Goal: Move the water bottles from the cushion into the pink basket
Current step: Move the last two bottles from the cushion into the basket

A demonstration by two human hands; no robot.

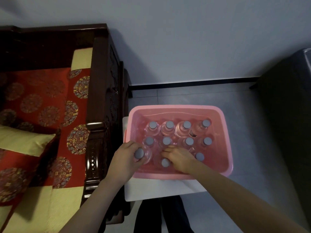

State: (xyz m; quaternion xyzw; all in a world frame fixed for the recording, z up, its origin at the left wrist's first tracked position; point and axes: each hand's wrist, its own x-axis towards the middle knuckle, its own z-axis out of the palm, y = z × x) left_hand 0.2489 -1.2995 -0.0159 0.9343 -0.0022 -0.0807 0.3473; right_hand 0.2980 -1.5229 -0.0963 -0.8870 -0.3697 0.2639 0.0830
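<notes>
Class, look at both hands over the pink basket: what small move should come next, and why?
Probably lower the bottle gripped in the left hand into the front-left gap of the pink basket and let go; the other bottles already stand upright in rows there.

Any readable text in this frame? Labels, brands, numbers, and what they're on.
None readable.
Water bottles in the pink basket: grey caps plain, no label text visible from above.
Red cushion: round woven medallions, pattern only, no legible characters.
Dark label patch on the far-right bottle: too small to read.
</notes>
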